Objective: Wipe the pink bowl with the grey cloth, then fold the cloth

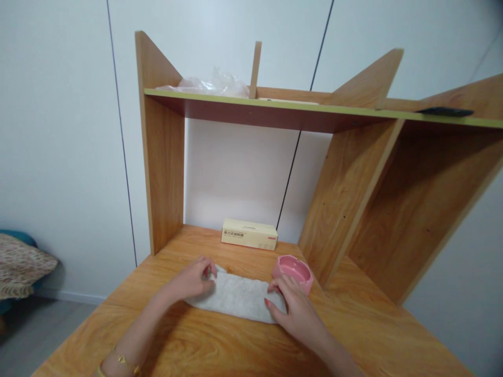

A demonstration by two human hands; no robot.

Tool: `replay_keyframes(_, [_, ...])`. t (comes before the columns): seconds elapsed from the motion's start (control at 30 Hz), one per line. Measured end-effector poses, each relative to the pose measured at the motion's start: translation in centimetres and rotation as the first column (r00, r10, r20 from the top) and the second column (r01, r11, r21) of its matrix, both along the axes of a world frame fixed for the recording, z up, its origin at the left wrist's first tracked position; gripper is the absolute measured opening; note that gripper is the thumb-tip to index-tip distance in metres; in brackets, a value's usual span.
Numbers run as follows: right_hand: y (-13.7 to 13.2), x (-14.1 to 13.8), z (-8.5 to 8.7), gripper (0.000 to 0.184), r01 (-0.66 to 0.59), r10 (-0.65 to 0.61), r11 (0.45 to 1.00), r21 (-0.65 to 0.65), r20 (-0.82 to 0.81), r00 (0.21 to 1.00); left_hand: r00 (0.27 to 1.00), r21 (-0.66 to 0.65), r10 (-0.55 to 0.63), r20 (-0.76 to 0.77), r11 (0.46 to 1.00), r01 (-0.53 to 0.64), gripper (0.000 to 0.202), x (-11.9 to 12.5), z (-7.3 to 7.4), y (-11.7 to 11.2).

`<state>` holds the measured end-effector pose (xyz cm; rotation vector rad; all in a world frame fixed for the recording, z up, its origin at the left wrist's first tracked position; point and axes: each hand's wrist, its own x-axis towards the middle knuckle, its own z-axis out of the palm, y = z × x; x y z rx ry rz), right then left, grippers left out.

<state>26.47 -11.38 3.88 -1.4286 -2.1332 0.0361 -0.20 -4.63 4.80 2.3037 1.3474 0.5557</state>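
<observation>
A light grey cloth [243, 297], folded into a long strip, lies flat on the wooden desk in front of me. At its left end, my left hand [195, 278] has its fingers curled and pinches the cloth's edge; a small flap sticks up beside the fingertips. My right hand [293, 303] rests on the opposite end with thumb and forefinger apart, touching the fabric. Just behind that hand stands a pink bowl [293, 268] with an angular rim, partly covered by the fingers.
A cream cardboard box [249, 234] sits at the back of the desk [220, 345]. Upright wooden panels [346, 193] carry a shelf [251, 102] overhead, with a clear plastic bag [214, 84] and a dark flat object [446, 111] on it. Patterned fabric [23, 267] shows at far left.
</observation>
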Motion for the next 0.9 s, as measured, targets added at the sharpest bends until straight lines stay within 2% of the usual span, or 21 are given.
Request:
replay_keyframes(0.1, [-0.5, -0.4, -0.1, 0.019, -0.031, 0.034, 0.999, -0.034, 0.103, 0.994, 0.987, -0.145, -0.161, -0.03, 0.977, 0.155, 0.026, 0.0, 0.2, -0.8])
replay_keyframes(0.17, [-0.8, -0.5, -0.2, 0.025, -0.035, 0.043, 0.998, -0.051, 0.165, 0.985, 0.977, -0.182, -0.192, -0.095, 0.968, 0.173, 0.031, -0.2, 0.5, -1.3])
replay_keyframes(0.33, [-0.6, 0.1, -0.9, 0.024, 0.015, 0.002, 0.998, -0.058, 0.275, 0.961, 0.955, -0.138, -0.115, -0.273, 0.987, 0.079, 0.034, -0.6, 0.6, -1.5])
replay_keyframes(0.5, [-0.1, 0.7, -0.9, 0.016, 0.04, -0.016, 0.996, -0.083, 0.271, 0.962, 0.951, -0.03, -0.032, -0.307, 0.999, 0.024, 0.023, -0.9, 0.4, -1.0])
replay_keyframes(0.6, [0.2, 0.8, -0.2, 0.011, 0.06, -0.034, 0.993, -0.104, 0.239, 0.97, 0.956, 0.01, 0.001, -0.292, 1.0, 0.002, 0.015, -1.0, 0.7, -0.8])
replay_keyframes(0.73, [0.6, 1.1, 1.4, 0.012, 0.103, -0.082, 0.99, -0.098, 0.191, 0.978, 0.962, 0.039, 0.02, -0.273, 0.999, -0.009, 0.013, -1.2, 1.8, -0.5])
replay_keyframes(0.9, [1.1, 1.8, 3.5, 0.013, 0.1, -0.101, 0.995, 0.012, 0.12, 0.988, 0.981, 0.161, 0.115, -0.156, 0.983, -0.089, 0.014, -1.2, 3.7, -0.7])
